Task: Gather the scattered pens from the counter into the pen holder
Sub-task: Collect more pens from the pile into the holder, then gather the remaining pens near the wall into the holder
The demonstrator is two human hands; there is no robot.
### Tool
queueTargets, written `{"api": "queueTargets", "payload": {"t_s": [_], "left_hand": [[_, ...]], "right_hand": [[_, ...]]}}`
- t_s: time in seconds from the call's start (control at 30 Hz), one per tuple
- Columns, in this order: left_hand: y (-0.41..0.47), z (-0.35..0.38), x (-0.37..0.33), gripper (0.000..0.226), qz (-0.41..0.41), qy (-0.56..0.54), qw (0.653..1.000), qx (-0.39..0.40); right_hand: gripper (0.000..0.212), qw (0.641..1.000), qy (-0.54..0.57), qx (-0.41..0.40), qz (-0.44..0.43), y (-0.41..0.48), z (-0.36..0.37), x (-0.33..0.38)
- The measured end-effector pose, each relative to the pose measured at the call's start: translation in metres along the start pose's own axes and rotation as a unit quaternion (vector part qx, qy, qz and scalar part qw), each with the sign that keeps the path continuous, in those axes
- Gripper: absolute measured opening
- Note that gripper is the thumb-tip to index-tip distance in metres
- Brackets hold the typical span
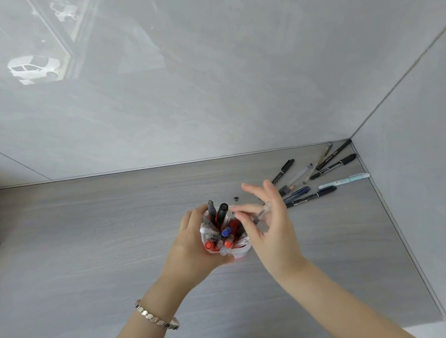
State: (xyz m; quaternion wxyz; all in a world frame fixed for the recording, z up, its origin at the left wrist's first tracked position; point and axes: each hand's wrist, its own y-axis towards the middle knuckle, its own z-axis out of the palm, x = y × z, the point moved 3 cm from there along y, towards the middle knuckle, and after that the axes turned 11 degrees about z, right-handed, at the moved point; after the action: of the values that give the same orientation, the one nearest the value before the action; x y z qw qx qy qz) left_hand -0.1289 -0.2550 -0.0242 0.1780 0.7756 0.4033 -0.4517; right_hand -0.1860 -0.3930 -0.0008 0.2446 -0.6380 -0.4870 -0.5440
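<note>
Pens (222, 228) crowd the white pen holder (238, 250) on the grey desk (89, 231). Her left hand (193, 247), bracelet (157, 316) on the wrist, wraps around the holder's side. Her right hand (270, 223) pinches a clear pen (259, 215) between thumb and forefinger just above the holder, other fingers spread. More loose pens (320, 178) lie scattered toward the right corner.

Glossy grey walls (210, 77), wood-grain counter (89, 231)

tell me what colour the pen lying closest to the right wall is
Pale blue and white pen, clearest in the head view.
</note>
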Motion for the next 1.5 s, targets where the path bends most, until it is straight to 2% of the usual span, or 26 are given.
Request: {"api": "queueTargets", "payload": {"t_s": [0.03,0.1,0.13,0.23,0.3,0.33,0.4,0.47,0.53,0.6,0.73,0.87,0.97,1.03,1.07,1.17,1.27,1.4,1.5], "left_hand": [[0.0,0.0,0.001,0.088,0.001,-0.001,1.0,0.0],[0.0,0.0,0.001,0.088,0.002,0.001,1.0,0.0],[0.0,0.0,0.001,0.089,0.002,0.005,1.0,0.001],[0.0,0.0,0.0,0.089,0.009,0.012,1.0,0.001],[0.0,0.0,-0.001,0.089,0.008,0.017,1.0,0.001],[0.0,-0.001,-0.001,0.088,0.006,0.021,1.0,0.002],[0.0,-0.001,-0.001,0.087,0.002,0.024,1.0,0.006],[0.0,-0.001,-0.001,0.087,0.0,0.027,1.0,0.008],[0.0,-0.001,-0.002,0.087,-0.001,0.029,1.0,0.009],[-0.001,-0.001,-0.002,0.087,0.001,0.025,1.0,0.007],[0.0,-0.001,-0.003,0.087,0.003,0.018,1.0,0.004],[0.0,-0.001,-0.004,0.086,0.002,0.02,1.0,0.001],[-0.001,-0.001,-0.003,0.084,0.001,0.013,1.0,-0.003],[-0.001,0.0,-0.003,0.084,-0.002,0.014,1.0,-0.004],[-0.001,0.0,-0.002,0.084,-0.004,0.016,1.0,-0.004],[-0.001,0.0,-0.003,0.087,-0.002,0.016,1.0,-0.004],[-0.001,0.0,-0.004,0.089,-0.001,0.017,1.0,-0.004],[-0.001,0.0,-0.005,0.089,0.003,0.022,1.0,-0.004],[-0.001,0.0,-0.005,0.088,0.004,0.022,1.0,-0.003]], "right_hand": [[0.068,1.0,-0.017,-0.009,0.001,0.0,-0.003,-0.003],[0.046,0.994,-0.109,-0.014,0.009,-0.002,-0.006,-0.011],[0.044,0.988,-0.155,0.002,0.02,-0.004,-0.005,-0.014],[0.074,0.965,-0.209,0.13,0.091,-0.024,0.007,-0.018],[0.077,0.955,-0.219,0.171,0.107,-0.032,0.004,-0.024],[0.075,0.956,-0.214,0.17,0.104,-0.03,-0.001,-0.027],[0.064,0.964,-0.215,0.117,0.107,-0.018,-0.02,-0.04],[0.04,0.955,-0.248,0.045,0.156,0.005,-0.049,-0.068],[0.041,0.922,-0.33,0.021,0.2,0.024,-0.077,-0.099],[0.048,0.897,-0.397,0.08,0.181,0.035,-0.095,-0.118],[0.039,0.831,-0.5,0.223,0.102,0.039,-0.104,-0.133],[0.033,0.785,-0.537,0.286,0.112,0.026,-0.102,-0.136],[0.036,0.748,-0.583,0.288,0.132,0.009,-0.104,-0.133],[0.03,0.759,-0.589,0.249,0.126,-0.001,-0.104,-0.129],[0.026,0.778,-0.571,0.225,0.134,-0.003,-0.104,-0.126],[0.016,0.858,-0.408,0.192,0.246,-0.002,-0.106,-0.098],[0.018,0.904,-0.29,0.183,0.256,0.008,-0.11,-0.051],[0.02,0.902,-0.197,0.262,0.282,0.012,-0.112,0.016],[0.031,0.887,-0.204,0.301,0.285,0.012,-0.108,0.043]]}}
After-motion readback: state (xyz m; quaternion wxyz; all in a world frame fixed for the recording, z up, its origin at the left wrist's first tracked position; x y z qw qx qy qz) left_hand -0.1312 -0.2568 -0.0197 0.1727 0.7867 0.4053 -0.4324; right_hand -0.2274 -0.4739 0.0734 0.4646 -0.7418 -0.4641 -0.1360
